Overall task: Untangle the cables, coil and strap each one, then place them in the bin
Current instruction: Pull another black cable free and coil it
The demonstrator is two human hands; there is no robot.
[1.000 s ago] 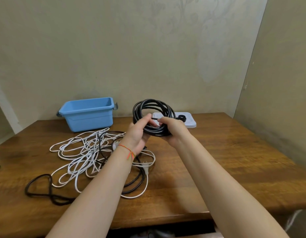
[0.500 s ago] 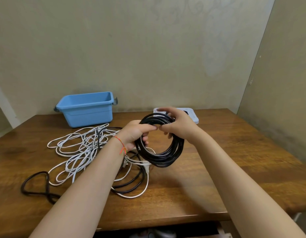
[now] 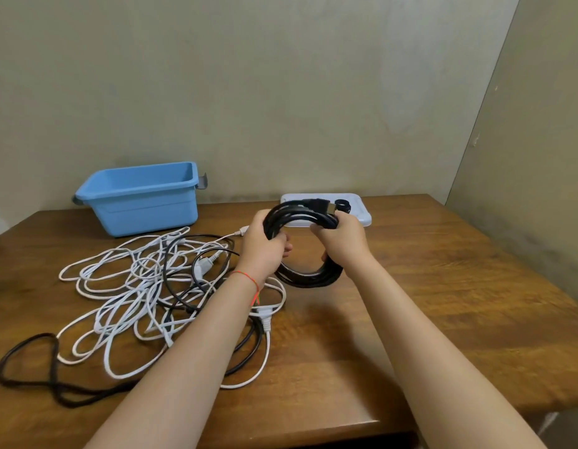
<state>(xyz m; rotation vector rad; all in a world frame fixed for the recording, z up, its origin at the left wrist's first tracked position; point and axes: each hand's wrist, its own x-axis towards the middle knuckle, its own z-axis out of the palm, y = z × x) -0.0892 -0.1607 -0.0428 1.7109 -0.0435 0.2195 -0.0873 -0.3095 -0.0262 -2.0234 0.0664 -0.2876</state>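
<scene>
Both hands, left hand (image 3: 265, 246) and right hand (image 3: 344, 241), are gripping the black coil (image 3: 305, 273) tight; strapping looks next, the strap at one o'clock.

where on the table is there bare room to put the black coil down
Bare wood lies right of the black coil, from the white tray to the near edge of the table. The left is crowded with tangled cables below the blue bin.

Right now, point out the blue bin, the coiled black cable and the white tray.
blue bin (image 3: 141, 207), head view, front wall
coiled black cable (image 3: 308, 278), head view, bottom arc
white tray (image 3: 359, 210), head view, right part
</scene>
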